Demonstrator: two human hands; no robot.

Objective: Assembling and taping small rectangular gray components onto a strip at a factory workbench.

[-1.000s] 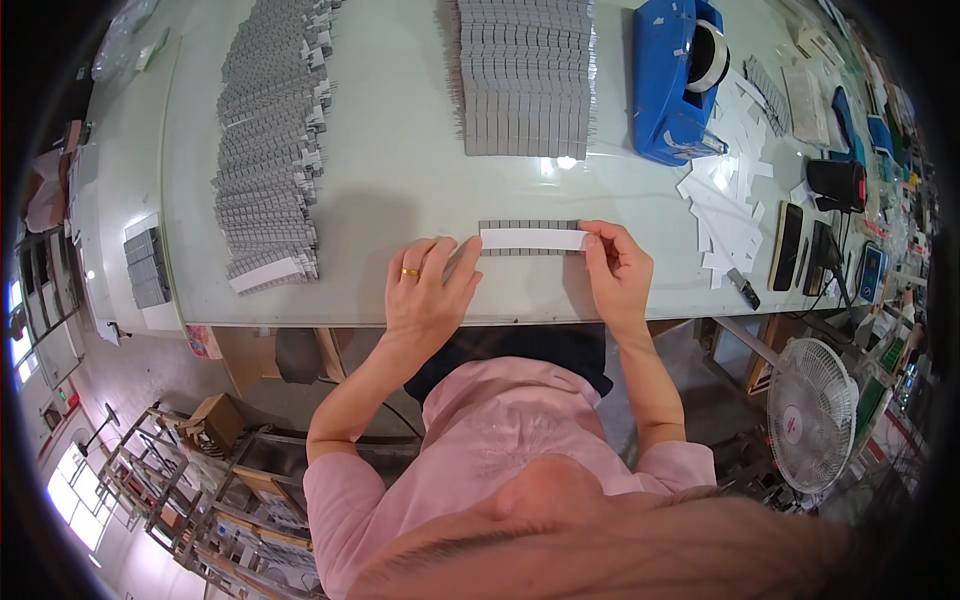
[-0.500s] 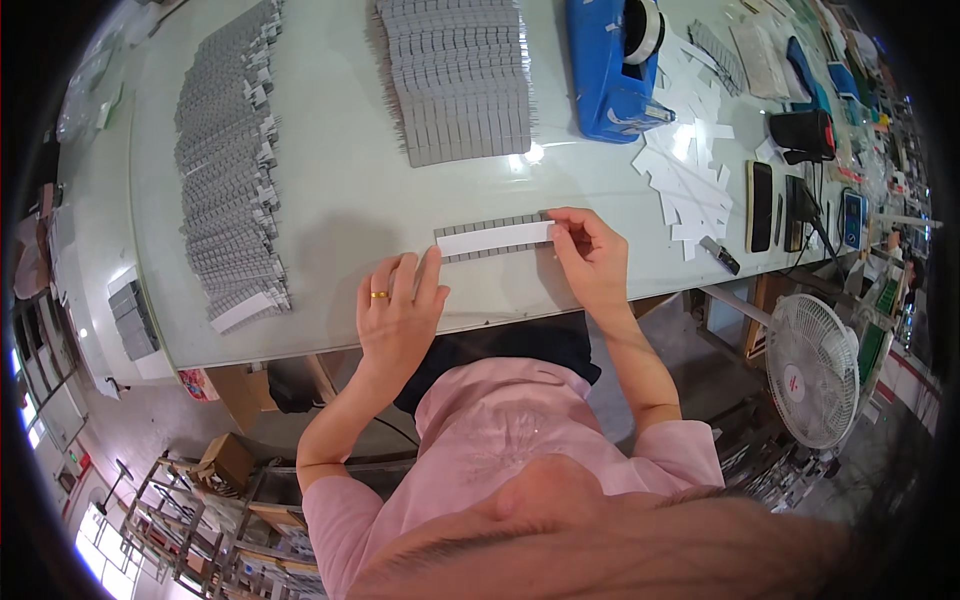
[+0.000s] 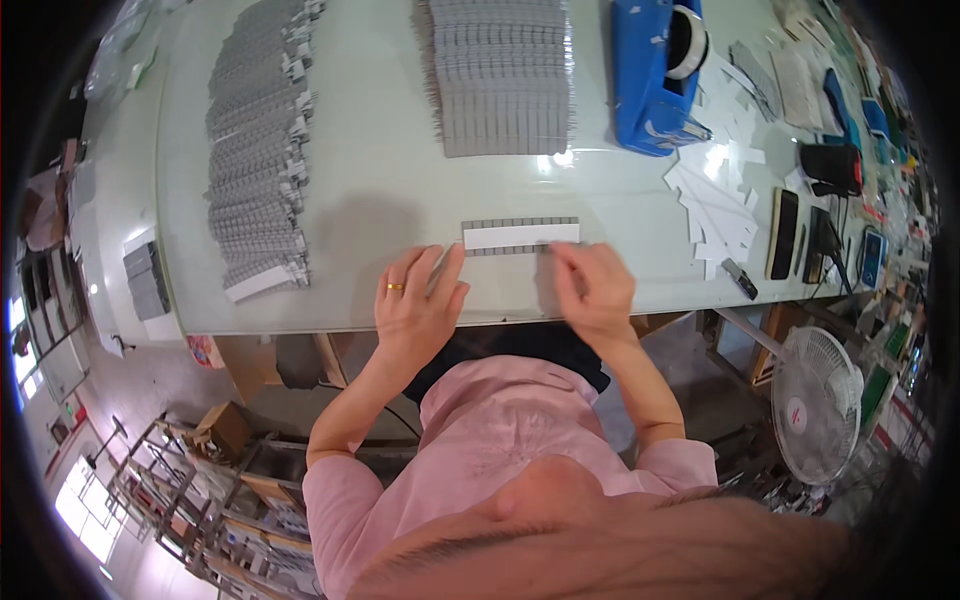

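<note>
A strip of grey tiles lies flat near the table's front edge, with a white paper strip along its middle. At the left end of this piece, my left hand has its fingers spread, the fingertips close to or touching the corner. A ring is on one finger. By the lower right edge of the tile strip is my right hand, fingers bent and tips smeared by motion, so its grip is unclear. Behind the strip stands a stack of grey tile strips.
A long row of overlapping grey strips runs along the left. At the back right stands a blue tape dispenser, beside scattered white paper strips. A cutter knife, phone and fan are farther right.
My right hand has come off the strip's right end and drawn slightly toward me. The strip now lies straighter. The whole view has shifted a little.
</note>
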